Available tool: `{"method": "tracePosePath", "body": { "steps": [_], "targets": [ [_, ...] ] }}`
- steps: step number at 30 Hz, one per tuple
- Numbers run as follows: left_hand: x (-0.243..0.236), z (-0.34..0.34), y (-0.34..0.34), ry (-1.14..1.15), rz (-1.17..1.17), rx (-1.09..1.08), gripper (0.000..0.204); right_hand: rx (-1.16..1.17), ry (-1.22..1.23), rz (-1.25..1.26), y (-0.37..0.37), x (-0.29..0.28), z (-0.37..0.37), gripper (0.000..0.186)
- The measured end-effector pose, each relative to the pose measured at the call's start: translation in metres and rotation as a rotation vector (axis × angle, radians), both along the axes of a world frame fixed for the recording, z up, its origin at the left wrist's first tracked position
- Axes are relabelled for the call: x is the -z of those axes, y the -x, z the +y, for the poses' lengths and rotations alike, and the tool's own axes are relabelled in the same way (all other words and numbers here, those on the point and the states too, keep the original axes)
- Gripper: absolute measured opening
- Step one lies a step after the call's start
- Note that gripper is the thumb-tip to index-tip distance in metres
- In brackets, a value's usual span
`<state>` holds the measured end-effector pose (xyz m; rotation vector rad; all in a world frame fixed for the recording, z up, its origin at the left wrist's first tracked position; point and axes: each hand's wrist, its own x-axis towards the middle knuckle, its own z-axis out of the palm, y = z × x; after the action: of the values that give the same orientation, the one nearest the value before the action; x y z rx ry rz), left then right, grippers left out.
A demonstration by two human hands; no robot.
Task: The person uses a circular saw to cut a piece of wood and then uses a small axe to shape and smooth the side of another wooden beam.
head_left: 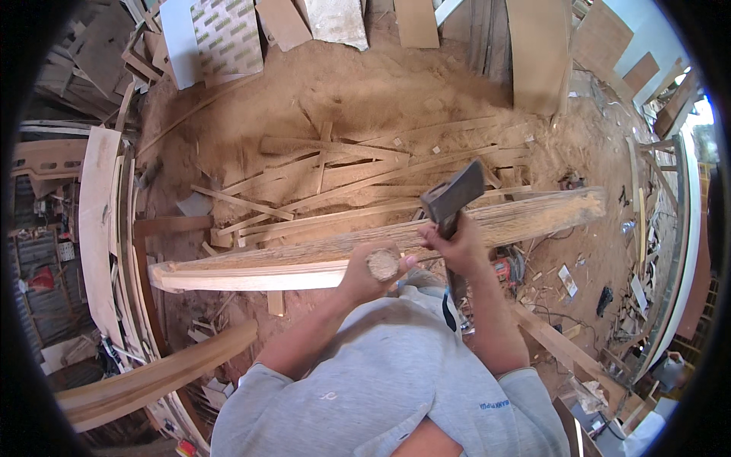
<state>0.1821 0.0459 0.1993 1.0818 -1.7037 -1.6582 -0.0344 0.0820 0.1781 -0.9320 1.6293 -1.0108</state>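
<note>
My right hand [463, 245] is closed around the handle of an axe [457, 192], just below its dark metal head. The broad blade points up and to the right. My left hand [367, 273] is wrapped round a piece of wood [383, 265], whose pale, rough round end faces up; how long it is I cannot tell. Under both hands a long, heavy timber beam [525, 218] runs from left to right. Its upper face looks rough and fibrous, and its near edge on the left is smooth and pale.
Loose wooden strips [327, 164] lie crossed on the sawdust-covered floor beyond the beam. A red power tool [509, 268] rests right of me. A curved plank [164, 377] juts in at lower left. Boards [537, 53] lean along the far side, and stacked planks [103, 190] stand left.
</note>
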Motion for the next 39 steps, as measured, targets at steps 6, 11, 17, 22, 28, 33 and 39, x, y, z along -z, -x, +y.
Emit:
{"method": "tracePosePath", "body": {
  "steps": [6, 11, 17, 22, 28, 33, 39],
  "targets": [
    [-0.04, -0.014, -0.003, -0.138, -0.111, 0.061, 0.039, -0.091, 0.185, 0.402, 0.015, -0.147, -0.026, 0.031],
    [-0.036, -0.009, -0.002, -0.162, -0.083, 0.044, 0.041, -0.132, 0.538, 0.541, 0.009, -0.183, -0.021, 0.029],
    [-0.026, 0.002, 0.003, -0.017, 0.039, -0.013, 0.031, -0.446, 0.581, 0.756, 0.006, -0.176, -0.011, 0.026],
    [0.002, 0.013, 0.004, -0.046, -0.05, 0.184, 0.053, -0.875, 0.227, 0.951, 0.0, -0.148, -0.017, 0.027],
    [-0.005, 0.017, -0.009, -0.03, -0.02, -0.006, 0.041, -0.766, 0.403, 0.808, 0.008, -0.181, -0.011, 0.032],
    [-0.041, -0.002, -0.005, -0.021, 0.074, 0.028, 0.032, -0.696, 0.409, 0.802, 0.021, -0.198, -0.016, 0.035],
    [-0.026, 0.003, 0.007, 0.055, 0.067, 0.071, 0.035, -0.689, 0.566, 0.807, 0.019, -0.202, -0.013, 0.034]
  ]
}}
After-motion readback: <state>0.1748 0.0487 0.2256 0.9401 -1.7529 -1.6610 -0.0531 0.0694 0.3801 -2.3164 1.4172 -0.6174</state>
